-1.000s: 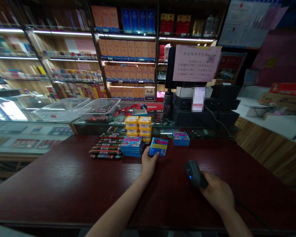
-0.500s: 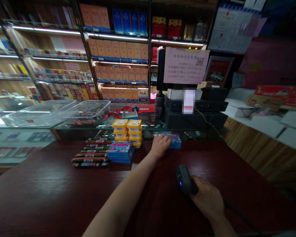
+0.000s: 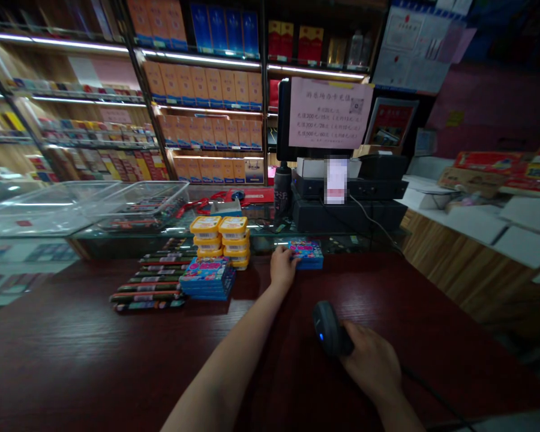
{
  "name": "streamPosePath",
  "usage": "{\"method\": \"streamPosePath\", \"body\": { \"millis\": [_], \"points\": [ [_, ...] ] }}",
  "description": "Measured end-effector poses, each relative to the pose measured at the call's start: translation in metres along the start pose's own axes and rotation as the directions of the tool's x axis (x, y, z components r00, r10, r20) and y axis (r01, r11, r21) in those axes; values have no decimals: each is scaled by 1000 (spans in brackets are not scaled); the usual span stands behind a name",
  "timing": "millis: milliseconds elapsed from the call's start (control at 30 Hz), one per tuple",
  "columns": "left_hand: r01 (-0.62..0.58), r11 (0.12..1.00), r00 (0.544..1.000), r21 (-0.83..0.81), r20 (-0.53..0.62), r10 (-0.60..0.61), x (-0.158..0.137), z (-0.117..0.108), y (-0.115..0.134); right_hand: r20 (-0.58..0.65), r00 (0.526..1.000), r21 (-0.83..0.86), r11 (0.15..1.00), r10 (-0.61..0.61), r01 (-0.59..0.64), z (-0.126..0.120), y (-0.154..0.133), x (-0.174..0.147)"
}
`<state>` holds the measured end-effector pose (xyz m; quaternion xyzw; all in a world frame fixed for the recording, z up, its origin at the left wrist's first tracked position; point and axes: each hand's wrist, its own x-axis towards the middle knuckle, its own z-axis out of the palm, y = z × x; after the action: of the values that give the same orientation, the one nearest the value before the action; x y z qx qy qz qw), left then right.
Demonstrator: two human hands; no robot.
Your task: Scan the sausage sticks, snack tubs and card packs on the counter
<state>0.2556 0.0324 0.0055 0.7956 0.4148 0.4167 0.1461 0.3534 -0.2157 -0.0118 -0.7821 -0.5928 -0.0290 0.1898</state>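
My right hand point(image 3: 372, 360) is wrapped round the handle of a dark barcode scanner point(image 3: 327, 329) with a lit blue light, held over the brown counter. Farther off, my left hand point(image 3: 282, 267) has its fingers and thumb closed on the left end of a small stack of blue printed boxes point(image 3: 308, 254). To the left stands a taller stack of similar blue boxes point(image 3: 208, 278). Behind it are yellow-lidded tubs point(image 3: 219, 241) in two columns. A row of dark, wrapped sticks point(image 3: 150, 279) lies beside them.
A dark bottle point(image 3: 282, 191) and a monitor with a pink sign point(image 3: 327, 114) stand at the back. Clear plastic bins point(image 3: 49, 207) are on the glass case at left. The scanner's cable point(image 3: 436, 393) runs right. White boxes point(image 3: 528, 219) lie at far right.
My left hand has shifted from the top of the small blue stack to its left end, showing more of the boxes. The view has turned slightly right. The scanner stays in my right hand.
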Motion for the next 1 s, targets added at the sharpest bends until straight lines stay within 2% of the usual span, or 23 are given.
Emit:
{"method": "streamPosePath", "body": {
  "millis": [167, 333, 467, 600, 767, 900, 1000],
  "points": [
    [24, 993, 1000, -117, -1, -25, 6, 9, -4, 21, 1000, 6, 1000, 16, -16, -1, 0, 1],
    [38, 994, 999, -101, 12, -37, 10, 13, 1, 8, 1000, 8, 1000, 18, -18, 0, 0, 1],
    [-5, 997, 998, -79, 59, 9, 7, 4, 2, 4, 1000, -19, 1000, 12, -12, 1, 1, 0],
    [-112, 994, 991, 5, 77, 111, -10, -23, 2, -33, 999, -36, 999, -15, 14, 5, 4, -2],
    [-222, 965, 974, 138, 81, 212, -48, -74, -5, -63, 998, -63, 998, -23, 19, 7, 5, -7],
    [-231, 942, 973, 244, 45, 227, -79, -112, -19, -81, 996, -56, 998, -30, 25, 6, 4, -9],
    [-174, 920, 981, 351, -19, 192, -97, -132, -28, -93, 995, -71, 997, -38, 31, 7, 4, -11]
  ]
}}
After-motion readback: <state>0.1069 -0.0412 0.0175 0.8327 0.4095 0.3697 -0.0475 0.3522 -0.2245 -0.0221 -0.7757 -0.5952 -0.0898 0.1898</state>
